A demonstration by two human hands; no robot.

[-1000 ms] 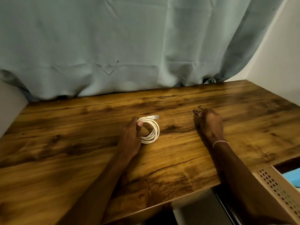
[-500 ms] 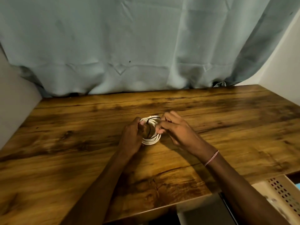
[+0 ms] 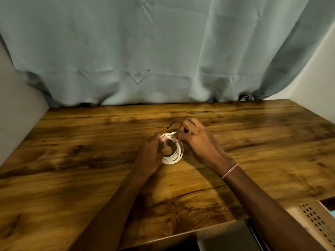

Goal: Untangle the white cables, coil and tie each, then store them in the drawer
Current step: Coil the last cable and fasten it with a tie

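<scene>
A coiled white cable lies at the middle of the wooden table. My left hand grips the coil's left side, thumb on top of the loops. My right hand pinches a thin black tie at the coil's upper right. One end of the tie sticks up and to the left above the coil; another bit of it crosses the loops between my two hands. The cable's plug is hidden by my fingers.
A pale blue curtain hangs along the table's back edge. White walls stand at left and right. At the lower right, below the table's front edge, is a beige perforated drawer or bin.
My right hand came from the table's right side with the black tie to the coil. The tie now passes around the loops, one end sticking up. My left hand kept its grip.
</scene>
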